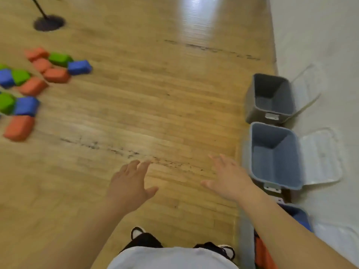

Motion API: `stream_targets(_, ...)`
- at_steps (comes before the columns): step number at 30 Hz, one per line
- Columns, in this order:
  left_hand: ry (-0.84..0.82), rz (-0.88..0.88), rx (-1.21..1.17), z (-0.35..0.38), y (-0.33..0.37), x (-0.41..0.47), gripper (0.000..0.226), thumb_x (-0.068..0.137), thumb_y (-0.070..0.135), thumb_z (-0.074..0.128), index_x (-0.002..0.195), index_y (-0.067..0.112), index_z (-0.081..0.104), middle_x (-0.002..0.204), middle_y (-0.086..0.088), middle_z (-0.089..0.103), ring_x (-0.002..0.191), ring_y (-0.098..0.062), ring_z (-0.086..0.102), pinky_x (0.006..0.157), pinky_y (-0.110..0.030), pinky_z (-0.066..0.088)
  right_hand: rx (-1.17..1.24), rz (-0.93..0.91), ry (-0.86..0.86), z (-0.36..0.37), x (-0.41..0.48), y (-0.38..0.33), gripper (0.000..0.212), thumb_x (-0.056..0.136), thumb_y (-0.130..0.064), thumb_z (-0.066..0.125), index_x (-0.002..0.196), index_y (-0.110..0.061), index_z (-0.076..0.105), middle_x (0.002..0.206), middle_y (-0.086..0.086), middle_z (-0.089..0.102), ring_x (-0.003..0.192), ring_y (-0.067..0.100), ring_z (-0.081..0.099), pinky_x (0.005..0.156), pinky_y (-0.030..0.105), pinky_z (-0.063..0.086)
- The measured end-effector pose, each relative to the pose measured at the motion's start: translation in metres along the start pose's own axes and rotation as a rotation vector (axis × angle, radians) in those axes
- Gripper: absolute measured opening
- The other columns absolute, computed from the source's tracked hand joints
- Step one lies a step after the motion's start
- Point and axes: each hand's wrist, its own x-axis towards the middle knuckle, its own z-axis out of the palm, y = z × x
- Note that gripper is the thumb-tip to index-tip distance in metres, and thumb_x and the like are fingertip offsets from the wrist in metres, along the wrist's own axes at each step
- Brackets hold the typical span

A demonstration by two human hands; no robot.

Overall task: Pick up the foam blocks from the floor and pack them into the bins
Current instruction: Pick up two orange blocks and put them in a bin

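Observation:
Several foam blocks lie in a loose heap on the wooden floor at the far left: orange ones, blue ones and green ones. Along the right wall stand two bins with lids flipped back, a grey one farther off and a light blue one closer, both with nothing inside. My left hand and my right hand reach out over bare floor with fingers spread and hold nothing. My right hand is just left of the light blue bin.
A third bin near my right arm holds blue and orange blocks, mostly hidden by the arm. A black stand base with a pole sits at the top left. My shoes show at the bottom. A white wall runs along the right.

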Motion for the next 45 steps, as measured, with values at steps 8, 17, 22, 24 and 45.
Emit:
stream_targets(8, 0.118, -0.489, -0.206, -0.012, -0.261, -0.091, 0.093, 0.088, 0.078, 0.047, 0.161, 0.035, 0.007, 0.167, -0.001, 0.018, 0.153, -0.026, 0.020, 0.121, -0.047, 0.028, -0.286, -0.411, -0.128, 0.040, 0.063, -0.297, 0.098, 0.086, -0.076, 0.056, 0.162, -0.035, 0.008, 0.171, 0.004, 0.009, 0.155, 0.031, 0.015, 0.123, 0.050, 0.024)
stream_targets(17, 0.151, -0.911, -0.474, 0.022, -0.369, -0.168, 0.094, 0.089, 0.076, 0.048, 0.162, 0.032, 0.009, 0.165, 0.000, 0.019, 0.150, -0.024, 0.021, 0.118, -0.047, 0.030, -0.587, -0.796, -0.231, 0.081, 0.097, -0.512, 0.099, 0.085, -0.076, 0.057, 0.162, -0.039, 0.007, 0.171, 0.003, 0.009, 0.155, 0.031, 0.018, 0.122, 0.049, 0.027)
stream_targets(22, 0.145, -1.031, -0.513, 0.007, -0.413, -0.154, 0.092, 0.091, 0.074, 0.047, 0.162, 0.030, 0.006, 0.167, -0.003, 0.015, 0.153, -0.025, 0.017, 0.122, -0.047, 0.025, -0.640, -0.954, -0.269, 0.089, 0.136, -0.599, 0.098, 0.084, -0.073, 0.059, 0.162, -0.039, 0.009, 0.171, 0.003, 0.010, 0.154, 0.031, 0.019, 0.121, 0.051, 0.029)
stream_targets(24, 0.163, -1.076, -0.515, -0.008, -0.436, -0.136, 0.091, 0.092, 0.073, 0.046, 0.161, 0.031, 0.005, 0.168, -0.003, 0.014, 0.154, -0.025, 0.015, 0.123, -0.047, 0.024, -0.651, -0.996, -0.273, 0.086, 0.160, -0.631, 0.098, 0.085, -0.072, 0.060, 0.162, -0.039, 0.010, 0.171, 0.003, 0.010, 0.154, 0.030, 0.019, 0.121, 0.052, 0.030)
stream_targets(45, 0.294, -1.177, -0.582, -0.150, -0.746, 0.015, 0.090, 0.092, 0.069, 0.052, 0.161, 0.031, 0.008, 0.166, -0.001, 0.020, 0.152, -0.024, 0.021, 0.120, -0.048, 0.029, -0.713, -1.078, -0.299, 0.027, 0.356, -0.989, 0.098, 0.085, -0.069, 0.064, 0.162, -0.036, 0.013, 0.170, 0.005, 0.013, 0.154, 0.031, 0.021, 0.120, 0.053, 0.031)
